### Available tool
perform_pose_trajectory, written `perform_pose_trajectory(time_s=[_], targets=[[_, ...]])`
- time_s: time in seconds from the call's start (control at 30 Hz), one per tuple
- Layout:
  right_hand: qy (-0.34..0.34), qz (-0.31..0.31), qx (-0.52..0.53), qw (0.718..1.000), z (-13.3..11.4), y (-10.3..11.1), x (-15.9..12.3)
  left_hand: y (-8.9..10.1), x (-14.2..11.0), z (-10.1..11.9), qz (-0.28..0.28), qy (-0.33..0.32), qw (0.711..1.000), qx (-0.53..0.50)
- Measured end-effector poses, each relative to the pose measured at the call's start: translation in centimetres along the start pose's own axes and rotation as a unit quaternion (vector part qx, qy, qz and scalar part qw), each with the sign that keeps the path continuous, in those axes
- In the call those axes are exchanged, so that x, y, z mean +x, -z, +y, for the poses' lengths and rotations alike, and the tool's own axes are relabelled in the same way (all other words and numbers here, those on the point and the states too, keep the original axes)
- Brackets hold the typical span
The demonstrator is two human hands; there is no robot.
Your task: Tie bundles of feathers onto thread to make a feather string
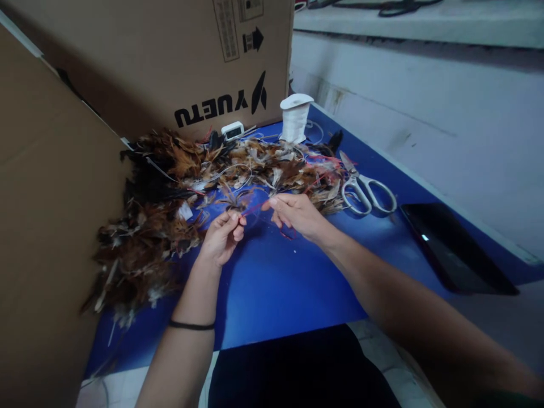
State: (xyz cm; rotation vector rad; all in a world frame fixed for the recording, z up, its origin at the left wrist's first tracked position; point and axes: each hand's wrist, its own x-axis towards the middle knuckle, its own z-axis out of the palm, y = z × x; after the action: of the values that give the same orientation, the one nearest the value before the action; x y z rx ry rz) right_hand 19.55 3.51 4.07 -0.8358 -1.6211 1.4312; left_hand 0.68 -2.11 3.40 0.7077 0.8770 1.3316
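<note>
My left hand [223, 235] is closed in a pinch on a small bunch of brown feathers [233, 199] and one end of a thin red thread [254, 208]. My right hand [295, 215] is closed too, pinching the thread's other end, which stretches between the two hands; more red thread hangs below its fingers. Both hands hover over the blue table [276, 283], just in front of a big heap of brown, black and white feathers [170, 198].
White-handled scissors [365, 190] lie to the right of the feathers. A dark phone [454, 249] lies near the table's right edge. A white spool [294, 117] and a small white device [232, 130] stand at the back. Cardboard boxes [161, 56] wall in the left and back.
</note>
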Motion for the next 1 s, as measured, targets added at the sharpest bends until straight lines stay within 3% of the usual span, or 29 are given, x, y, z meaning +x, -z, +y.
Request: perform_pose_trajectory(time_s=[0.3,0.57,0.7,0.83,1.0], targets=[[-0.042,0.008,-0.016,0.999,0.1,0.2,0.1,0.2,0.2,0.1,0.023,-0.018,0.999,0.015],[-0.075,0.042,0.073,0.994,-0.1,0.3,0.5,0.0,0.1,-0.1,0.000,-0.007,1.000,0.015],[-0.089,-0.017,0.108,0.990,-0.6,0.4,0.2,0.1,0.1,-0.2,-0.002,-0.011,1.000,0.025],[-0.063,-0.050,0.053,0.995,-1.1,0.2,-0.2,0.2,0.1,-0.5,-0.008,-0.010,0.999,0.041],[-0.052,-0.021,-0.043,0.997,-0.8,0.2,-0.1,0.1,0.1,-0.6,0.002,0.008,1.000,0.021]])
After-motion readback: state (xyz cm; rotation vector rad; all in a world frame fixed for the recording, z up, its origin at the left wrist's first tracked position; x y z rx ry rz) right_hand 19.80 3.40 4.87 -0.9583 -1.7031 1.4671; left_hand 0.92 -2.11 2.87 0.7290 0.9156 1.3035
